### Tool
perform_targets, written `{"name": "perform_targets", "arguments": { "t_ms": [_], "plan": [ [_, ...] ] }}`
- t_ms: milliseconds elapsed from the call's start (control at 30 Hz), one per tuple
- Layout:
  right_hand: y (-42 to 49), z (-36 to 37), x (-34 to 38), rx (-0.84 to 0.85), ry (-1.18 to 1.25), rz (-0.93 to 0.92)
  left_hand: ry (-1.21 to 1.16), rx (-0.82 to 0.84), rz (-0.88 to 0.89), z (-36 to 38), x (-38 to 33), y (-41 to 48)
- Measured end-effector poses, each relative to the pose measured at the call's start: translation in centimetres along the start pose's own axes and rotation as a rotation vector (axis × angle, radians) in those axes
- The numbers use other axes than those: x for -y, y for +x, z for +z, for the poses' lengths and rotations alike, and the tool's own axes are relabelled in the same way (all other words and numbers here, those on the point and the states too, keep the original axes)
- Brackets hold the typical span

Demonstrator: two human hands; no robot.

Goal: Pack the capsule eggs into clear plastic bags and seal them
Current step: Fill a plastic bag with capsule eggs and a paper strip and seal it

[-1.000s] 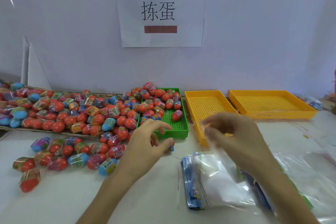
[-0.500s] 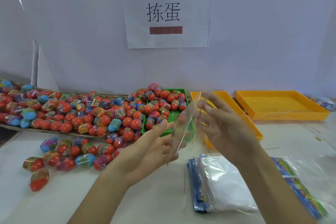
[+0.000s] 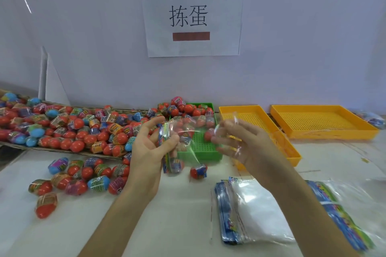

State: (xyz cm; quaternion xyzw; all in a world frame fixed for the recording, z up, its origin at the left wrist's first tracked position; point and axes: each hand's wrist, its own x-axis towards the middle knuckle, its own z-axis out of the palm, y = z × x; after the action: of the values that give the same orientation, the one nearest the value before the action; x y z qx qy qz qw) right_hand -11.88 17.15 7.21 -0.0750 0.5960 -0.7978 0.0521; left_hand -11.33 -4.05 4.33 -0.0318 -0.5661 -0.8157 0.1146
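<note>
Holding a clear bag [image 3: 189, 142] up over the table [image 3: 94, 225], you have it stretched between both hands in front of the green tray [image 3: 205, 151]. Your left hand [image 3: 149, 152] grips the bag's left edge, thumb curled against the printed strip, with the other fingers loosely spread. Your right hand [image 3: 240, 142] pinches the bag's right edge, fingers bent round the film. Whether an egg already sits inside the bag, you cannot tell: the film is see-through and eggs lie behind it.

One egg [image 3: 198, 171] stands alone on the table just below the bag. A loose group of eggs [image 3: 83, 177] lies on the table to your left, and a big heap of eggs [image 3: 69, 129] fills a cardboard sheet [image 3: 62, 151] beyond it, spilling into the far end of the green tray.

A stack of bags [image 3: 250, 215] lies flat on the table under your right forearm. Two yellow trays stand to the right: the near one [image 3: 250, 117] just beside the green tray, the far one [image 3: 321, 121] beyond it. A paper sign [image 3: 194, 16] hangs on the wall above.
</note>
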Motion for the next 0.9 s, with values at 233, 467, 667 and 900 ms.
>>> {"name": "perform_targets", "arguments": {
  "t_ms": [233, 467, 667, 900],
  "plan": [
    [0.1, -0.4, -0.7, -0.074, -0.208, -0.004, 0.017, -0.071, 0.058, -0.2, -0.1, 0.2],
    [0.0, -0.3, -0.9, -0.081, -0.195, -0.072, 0.039, -0.136, 0.131, -0.3, 0.0, 0.2],
    [-0.1, 0.3, -1.2, -0.176, -0.262, -0.140, 0.622, -0.217, 0.602, 0.5, 0.4, -1.1],
    [-0.6, 2.3, -2.3, -0.103, -0.526, -0.267, 0.668, 0.226, 0.312, 2.2, 1.7, -2.4]
  ]
}}
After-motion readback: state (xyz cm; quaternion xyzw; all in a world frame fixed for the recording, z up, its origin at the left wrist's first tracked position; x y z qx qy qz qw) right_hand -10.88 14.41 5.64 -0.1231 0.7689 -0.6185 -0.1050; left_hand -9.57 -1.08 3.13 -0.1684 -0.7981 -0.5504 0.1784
